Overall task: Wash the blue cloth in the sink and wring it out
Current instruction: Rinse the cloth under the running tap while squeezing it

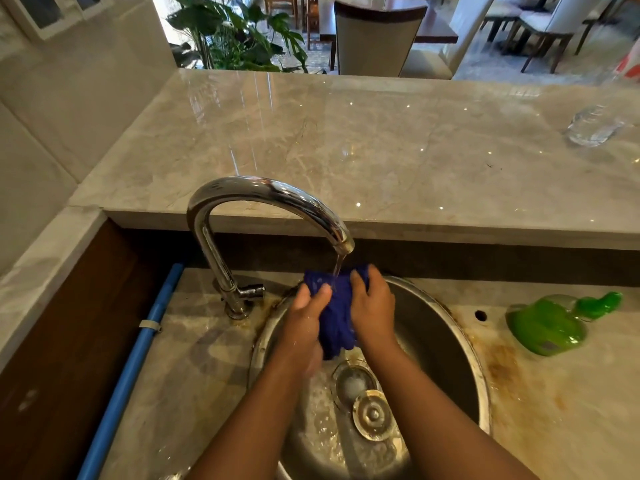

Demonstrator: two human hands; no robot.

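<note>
Water runs from the tap [270, 202] onto the blue cloth [337, 317], which I hold bunched above the sink [450, 341]. My left hand [306, 317] grips its left side, my right hand [374, 306] its right, fingers curled round the fabric. Both hands are full. I judge the washing is under way: the cloth looks soaked, but wringing is not yet done and the tap is on.

Plain deep-blue cloth [337, 313]. Dull silver steel sink [450, 341], shiny chrome faucet [263, 192]. Pale grey-beige marble table [346, 143], faint veining, orange-brown stains [502, 368] by sink rim. Bright translucent green bottle [547, 327]. Light blue pipe [138, 358]. Dark green plant [242, 36].
</note>
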